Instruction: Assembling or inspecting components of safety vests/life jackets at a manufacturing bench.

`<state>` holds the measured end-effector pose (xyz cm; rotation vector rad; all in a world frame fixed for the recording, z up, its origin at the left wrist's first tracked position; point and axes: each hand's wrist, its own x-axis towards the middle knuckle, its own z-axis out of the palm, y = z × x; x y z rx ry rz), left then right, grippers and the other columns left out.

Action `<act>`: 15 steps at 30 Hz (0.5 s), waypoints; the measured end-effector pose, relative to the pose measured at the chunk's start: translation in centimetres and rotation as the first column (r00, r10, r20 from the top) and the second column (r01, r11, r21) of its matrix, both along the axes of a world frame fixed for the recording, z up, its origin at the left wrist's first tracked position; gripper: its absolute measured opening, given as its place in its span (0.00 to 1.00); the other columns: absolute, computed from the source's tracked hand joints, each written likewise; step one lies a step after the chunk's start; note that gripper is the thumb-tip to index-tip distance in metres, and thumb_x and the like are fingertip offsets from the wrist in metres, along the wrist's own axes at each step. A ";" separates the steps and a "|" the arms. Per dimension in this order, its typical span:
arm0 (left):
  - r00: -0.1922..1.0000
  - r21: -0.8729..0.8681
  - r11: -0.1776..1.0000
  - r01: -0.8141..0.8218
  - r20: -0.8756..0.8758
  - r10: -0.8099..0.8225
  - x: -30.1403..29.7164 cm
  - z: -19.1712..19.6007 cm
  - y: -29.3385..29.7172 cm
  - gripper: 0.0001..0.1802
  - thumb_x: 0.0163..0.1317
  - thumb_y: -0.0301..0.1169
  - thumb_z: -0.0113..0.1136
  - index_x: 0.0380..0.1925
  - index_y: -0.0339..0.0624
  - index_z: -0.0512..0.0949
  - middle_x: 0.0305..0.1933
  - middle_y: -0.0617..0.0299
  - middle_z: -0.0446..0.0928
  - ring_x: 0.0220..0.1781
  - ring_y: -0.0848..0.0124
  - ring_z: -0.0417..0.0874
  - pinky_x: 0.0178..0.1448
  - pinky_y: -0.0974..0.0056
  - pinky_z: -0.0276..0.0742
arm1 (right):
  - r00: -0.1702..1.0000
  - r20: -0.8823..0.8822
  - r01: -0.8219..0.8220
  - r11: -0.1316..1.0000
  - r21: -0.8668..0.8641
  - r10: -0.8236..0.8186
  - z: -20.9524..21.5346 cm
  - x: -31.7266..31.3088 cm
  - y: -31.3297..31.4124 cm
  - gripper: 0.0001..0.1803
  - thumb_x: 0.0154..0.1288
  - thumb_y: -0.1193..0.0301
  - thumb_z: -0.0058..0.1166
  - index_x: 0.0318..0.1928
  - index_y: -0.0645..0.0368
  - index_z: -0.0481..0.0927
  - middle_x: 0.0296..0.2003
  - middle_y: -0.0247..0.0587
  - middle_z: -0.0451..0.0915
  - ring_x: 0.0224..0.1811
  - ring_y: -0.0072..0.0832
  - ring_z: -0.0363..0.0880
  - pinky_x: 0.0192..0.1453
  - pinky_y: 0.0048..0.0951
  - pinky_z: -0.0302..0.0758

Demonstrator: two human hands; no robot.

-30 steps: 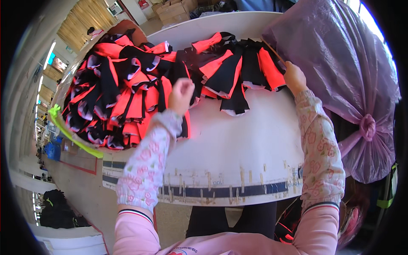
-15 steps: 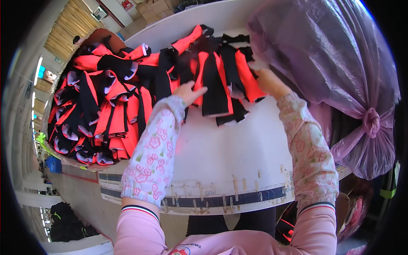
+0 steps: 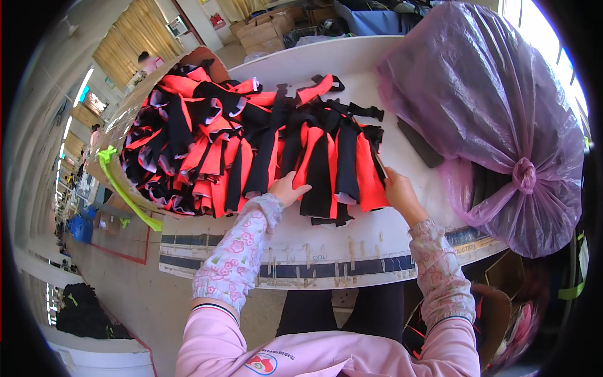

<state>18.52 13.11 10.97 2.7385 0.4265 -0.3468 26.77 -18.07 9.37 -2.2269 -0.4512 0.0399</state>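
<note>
Black and bright-orange fabric pieces [image 3: 318, 176] with black straps lie overlapped in a bundle on the white table [image 3: 352, 245]. My left hand [image 3: 289, 190] rests at the bundle's lower left edge, thumb and forefinger apart, touching the cloth. At the right edge my right hand [image 3: 400, 191] has its fingers curled against the outermost orange strip, seemingly pinching its side. Its fingertips are partly hidden. Further left, a big heap of like pieces [image 3: 188, 138] with pale linings spills from a cardboard box [image 3: 129, 135].
A tied purple plastic bag [image 3: 477, 81] bulges over the table's right side, a dark flat piece [image 3: 419, 143] beside it. A raised white rim [image 3: 301, 63] bounds the far side. Yellow-green ribbon [image 3: 129, 191] hangs at the box. Cartons [image 3: 264, 31] stand behind.
My view has shifted, so the table and heap sit farther right and the far room shows more. Both hands stay at the bundle's sides; the right is lower along its edge.
</note>
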 end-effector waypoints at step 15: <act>0.827 -0.497 0.868 0.014 0.494 0.270 19.3 5.3 4.5 0.18 0.53 0.40 0.64 0.36 0.38 0.78 0.32 0.60 0.79 0.31 0.70 0.80 0.37 0.66 0.76 | 0.889 0.299 0.415 0.885 -0.210 -0.346 -7.7 -1.9 -8.5 0.19 0.60 0.68 0.50 0.54 0.51 0.72 0.33 0.49 0.75 0.28 0.46 0.77 0.31 0.44 0.72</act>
